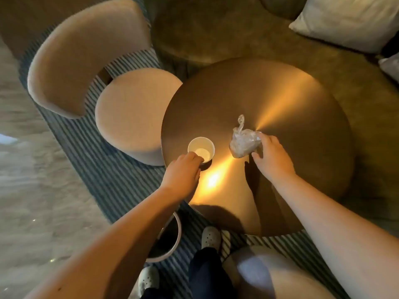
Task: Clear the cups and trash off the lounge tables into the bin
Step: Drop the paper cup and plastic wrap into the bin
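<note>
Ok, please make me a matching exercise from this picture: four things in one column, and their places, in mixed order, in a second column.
Things
1. white paper cup
2. crumpled clear plastic bag
3. round white bin
4. round beige stool

Places
a. on the striped rug, beside a white shoe
b. on the round brass table, at the right hand
c. on the rug, beside the table's left side
d. near the table's left edge, at the left hand

Pairs: 1-d, 2-b, 3-a, 4-c

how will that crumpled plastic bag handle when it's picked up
The bag looks thin, clear and crumpled, so probably floppy and very light. Its loose twisted tail would likely dangle. It may crush further under the right hand's fingers.
</note>
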### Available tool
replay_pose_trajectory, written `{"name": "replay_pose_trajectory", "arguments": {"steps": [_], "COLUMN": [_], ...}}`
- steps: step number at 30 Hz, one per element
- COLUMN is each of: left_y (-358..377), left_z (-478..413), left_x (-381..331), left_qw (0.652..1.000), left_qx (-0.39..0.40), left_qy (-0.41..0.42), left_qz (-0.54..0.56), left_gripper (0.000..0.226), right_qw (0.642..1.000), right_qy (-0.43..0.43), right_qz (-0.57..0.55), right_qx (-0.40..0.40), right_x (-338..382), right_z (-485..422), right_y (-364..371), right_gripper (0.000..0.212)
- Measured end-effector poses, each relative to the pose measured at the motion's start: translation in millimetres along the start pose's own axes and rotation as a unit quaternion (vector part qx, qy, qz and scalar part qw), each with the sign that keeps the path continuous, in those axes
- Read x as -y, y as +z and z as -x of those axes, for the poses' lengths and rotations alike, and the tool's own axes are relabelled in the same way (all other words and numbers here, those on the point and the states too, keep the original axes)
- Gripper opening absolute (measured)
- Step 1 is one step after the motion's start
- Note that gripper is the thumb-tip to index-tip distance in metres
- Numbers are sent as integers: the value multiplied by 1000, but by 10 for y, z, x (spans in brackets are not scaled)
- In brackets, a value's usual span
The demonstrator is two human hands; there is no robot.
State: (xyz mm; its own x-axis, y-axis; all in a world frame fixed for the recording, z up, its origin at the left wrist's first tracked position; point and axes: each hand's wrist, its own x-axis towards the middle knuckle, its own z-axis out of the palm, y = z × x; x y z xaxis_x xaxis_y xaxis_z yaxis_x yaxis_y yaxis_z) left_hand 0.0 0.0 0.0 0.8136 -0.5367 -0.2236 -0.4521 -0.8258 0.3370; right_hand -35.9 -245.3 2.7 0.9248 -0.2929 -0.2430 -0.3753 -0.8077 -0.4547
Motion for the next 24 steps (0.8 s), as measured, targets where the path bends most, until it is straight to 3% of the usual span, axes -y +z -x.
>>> {"name": "replay_pose_trajectory", "arguments": {"steps": [6,10,14,24], "left_y": [57,10,-66,-235], "left_z": [-53,40,273,1454], "left_x": [34,85,196,855], "left_qw": [1000,999,998,992], "left_qx": [-5,-26,-33,-77], "left_qy": [-15,-12,-22,-70], "left_qz": [22,35,59,65], "left_gripper": [25,20,19,14], "right_qw": [999,1000,998,997], "right_qy": [13,8,4,-40], "right_qz": [30,3,-6,33], "right_qx": [8,-22,-60,-60], "right_x": [-7,55,166,756], "right_z": [-68,-33,126,1113], "right_y": [78,141,173,473], "right_gripper": [40,31,10,13]}}
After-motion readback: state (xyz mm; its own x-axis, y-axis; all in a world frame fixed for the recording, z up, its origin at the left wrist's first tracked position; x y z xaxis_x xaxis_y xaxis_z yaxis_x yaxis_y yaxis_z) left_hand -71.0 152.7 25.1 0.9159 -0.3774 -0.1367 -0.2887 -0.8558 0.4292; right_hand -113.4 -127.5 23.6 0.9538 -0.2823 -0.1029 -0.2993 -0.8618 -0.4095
